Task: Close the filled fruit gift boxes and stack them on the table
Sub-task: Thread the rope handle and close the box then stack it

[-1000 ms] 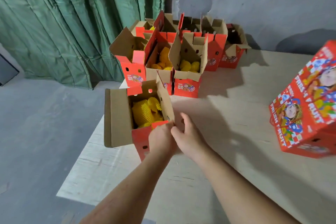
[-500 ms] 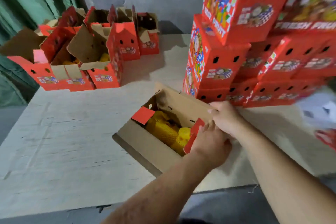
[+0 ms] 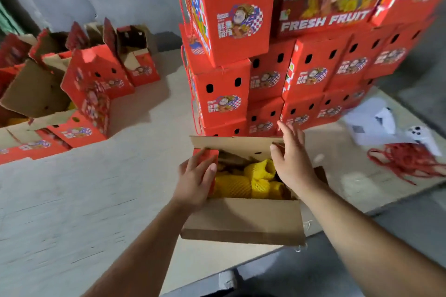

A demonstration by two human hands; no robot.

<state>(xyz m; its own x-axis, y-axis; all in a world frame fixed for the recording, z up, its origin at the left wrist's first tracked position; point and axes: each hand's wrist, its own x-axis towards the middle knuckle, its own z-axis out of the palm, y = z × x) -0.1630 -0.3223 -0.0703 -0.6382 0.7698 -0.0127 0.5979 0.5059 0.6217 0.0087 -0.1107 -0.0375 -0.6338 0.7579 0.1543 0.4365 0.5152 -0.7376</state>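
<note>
A pale board surface point(image 3: 72, 200) fills the lower left of the view, seen from a head camera looking down. At the upper right rises a tall stack point(image 3: 277, 67) of closed red fruit boxes, several tiers high, filling most of the right half. At the far left sits a cluster of open boxes point(image 3: 79, 94), flaps raised, not yet closed. Nearest the viewer, at the surface's front edge and just in front of the stack, is the box point(image 3: 241, 219) being worked on: open, its long brown flaps standing out front and back, its near part overhanging the edge. Inside lies fruit point(image 3: 243, 181) wrapped in yellow foam netting. To the right lie white papers point(image 3: 379, 125) and a tangle of red cord point(image 3: 405, 161). The left hand point(image 3: 195, 181) rests on the small red end flap point(image 3: 207, 155) at the box's left side, fingers nearly straight, pressing it inward. The right hand point(image 3: 292, 159) reaches over the right end with fingers spread wide and holds nothing; whether it touches the flap there cannot be told. The step appears to be folding the two end flaps in before the long flaps. To do it well, both end flaps likely need pressing flat over the fruit together, with any netting tucked below the rim, so the long flaps can meet. Sliding the box further onto the surface first would probably steady it.
</note>
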